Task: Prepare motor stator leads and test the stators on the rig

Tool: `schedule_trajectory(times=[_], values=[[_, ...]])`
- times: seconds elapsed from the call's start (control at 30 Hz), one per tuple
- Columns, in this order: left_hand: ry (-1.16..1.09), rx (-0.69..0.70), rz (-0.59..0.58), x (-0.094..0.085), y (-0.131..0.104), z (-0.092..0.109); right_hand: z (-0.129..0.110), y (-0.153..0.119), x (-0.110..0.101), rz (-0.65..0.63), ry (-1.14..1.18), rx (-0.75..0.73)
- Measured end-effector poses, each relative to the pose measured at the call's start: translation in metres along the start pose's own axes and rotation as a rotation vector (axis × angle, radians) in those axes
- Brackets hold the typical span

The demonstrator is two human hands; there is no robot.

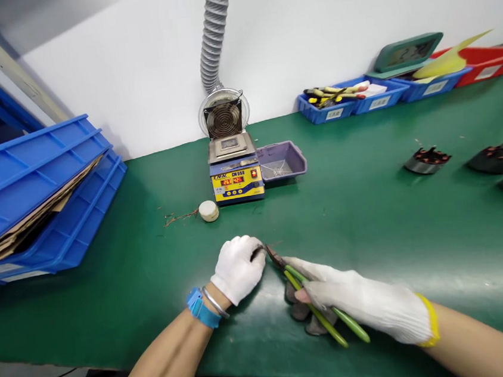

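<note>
My left hand (241,269), in a white glove with a blue strap and a metal bangle at the wrist, is closed with its fingertips pinched together. What it pinches is mostly hidden; a thin wire-like strand shows just beyond the fingertips. My right hand (357,297), in a white glove with a yellow cuff and dark-stained fingers, grips green-handled pliers (311,302). Their dark jaws point left and meet the tips of my left fingers. Both hands are low over the green table (164,299).
A solder pot (237,181) with a lit display stands ahead, under a grey duct (216,33). Beside it are a purple tray (293,159), a round white tin (209,211) and copper scraps (178,218). Blue crates (76,189) stand left, wire-wound cores (427,161) right, tool bins (333,112) behind.
</note>
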State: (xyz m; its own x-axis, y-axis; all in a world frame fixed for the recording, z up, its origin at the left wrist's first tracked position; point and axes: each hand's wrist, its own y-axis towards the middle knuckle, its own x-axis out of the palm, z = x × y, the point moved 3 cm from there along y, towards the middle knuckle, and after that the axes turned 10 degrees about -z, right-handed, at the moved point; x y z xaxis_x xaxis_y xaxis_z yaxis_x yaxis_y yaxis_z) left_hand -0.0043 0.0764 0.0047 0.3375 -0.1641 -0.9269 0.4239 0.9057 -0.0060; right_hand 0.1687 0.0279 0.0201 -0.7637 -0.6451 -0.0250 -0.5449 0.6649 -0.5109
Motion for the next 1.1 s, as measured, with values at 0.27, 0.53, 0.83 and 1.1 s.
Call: schedule_trajectory(times=[0.27, 0.53, 0.83, 1.1], values=[[-0.109, -0.001, -0.021, -0.001, 0.0, 0.0, 0.0, 0.005, -0.001, 0.013, -0.128, 0.217], [-0.888, -0.058, 0.481, -0.018, -0.004, -0.039, -0.013, 0.001, -0.024, 0.465, -1.242, 0.138], [-1.104, -0.227, 0.44, -0.001, 0.018, -0.066, -0.055, 0.059, 0.025, 0.328, -1.362, -0.365], [-0.98, -0.319, 0.41, -0.009, 0.015, -0.058, 0.0, -0.076, -0.058, 0.757, -0.955, -0.078]])
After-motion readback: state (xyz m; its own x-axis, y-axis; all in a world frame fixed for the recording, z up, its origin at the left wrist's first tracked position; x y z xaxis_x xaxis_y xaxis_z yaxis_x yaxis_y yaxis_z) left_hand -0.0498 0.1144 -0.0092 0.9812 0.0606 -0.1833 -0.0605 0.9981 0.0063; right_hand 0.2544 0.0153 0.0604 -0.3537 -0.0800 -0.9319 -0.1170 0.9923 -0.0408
